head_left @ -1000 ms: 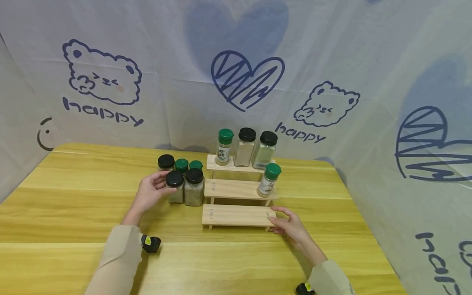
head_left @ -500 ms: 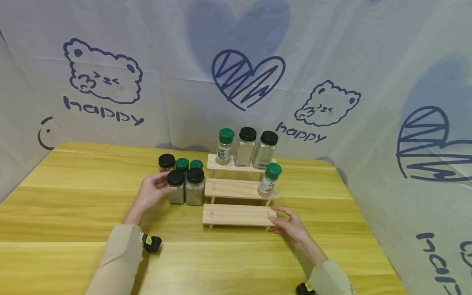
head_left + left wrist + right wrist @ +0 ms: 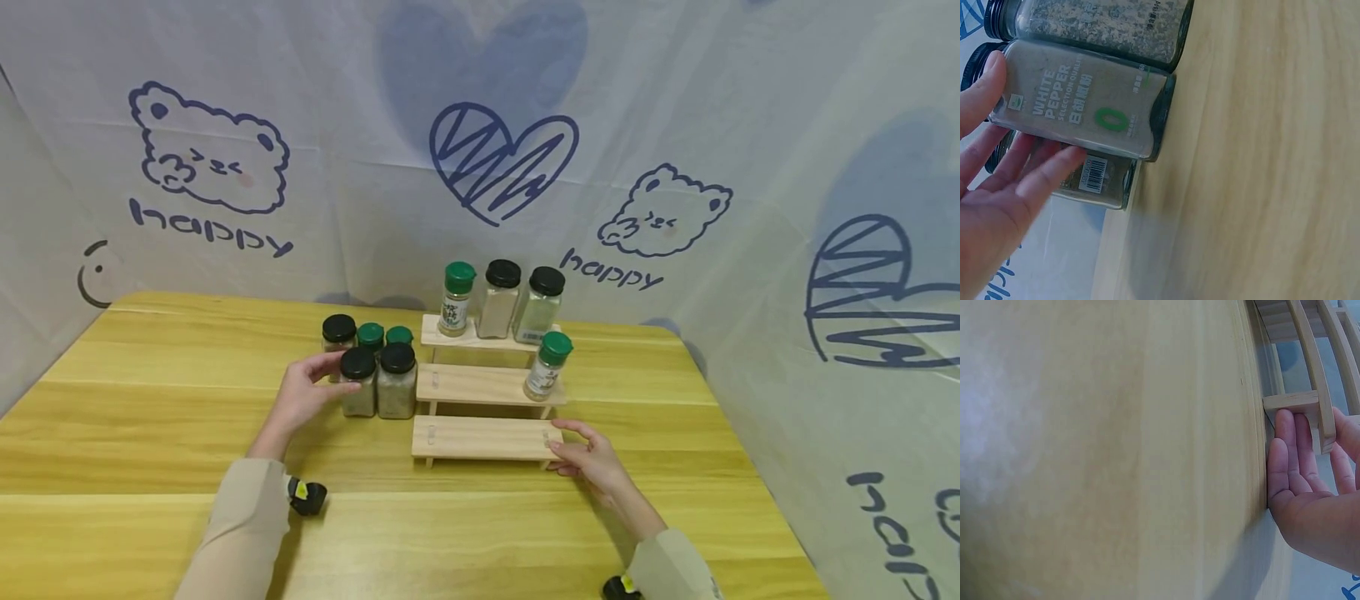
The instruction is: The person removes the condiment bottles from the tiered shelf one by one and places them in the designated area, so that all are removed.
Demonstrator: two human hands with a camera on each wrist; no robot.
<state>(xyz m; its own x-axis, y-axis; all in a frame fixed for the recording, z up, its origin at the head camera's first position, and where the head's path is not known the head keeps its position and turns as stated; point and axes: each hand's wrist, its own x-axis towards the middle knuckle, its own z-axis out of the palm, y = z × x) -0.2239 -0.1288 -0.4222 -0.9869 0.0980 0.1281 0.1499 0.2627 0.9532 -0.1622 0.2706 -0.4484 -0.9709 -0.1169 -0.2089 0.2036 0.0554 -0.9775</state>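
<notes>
My left hand (image 3: 302,395) grips a square glass jar of white pepper (image 3: 1069,100) with a black lid; the thumb lies near the lid and the fingers reach round the side. The jar stands upright on the table beside another black-lidded jar (image 3: 396,392). In the left wrist view that neighbour holds coarse, speckled grains. At the right end of a three-step wooden spice rack (image 3: 480,438), my right hand (image 3: 588,460) holds the lowest board. Its thumb is on top and its fingers are under the end, touching the leg (image 3: 1291,401) in the right wrist view.
Behind the gripped jar stand a black-lidded jar (image 3: 338,328) and two green-capped bottles, partly hidden. The rack's top step bears a green-capped bottle (image 3: 454,308) and two black-lidded jars (image 3: 498,308). Another green-capped bottle (image 3: 545,375) stands on the middle step's right end. A printed cloth (image 3: 360,167) hangs behind.
</notes>
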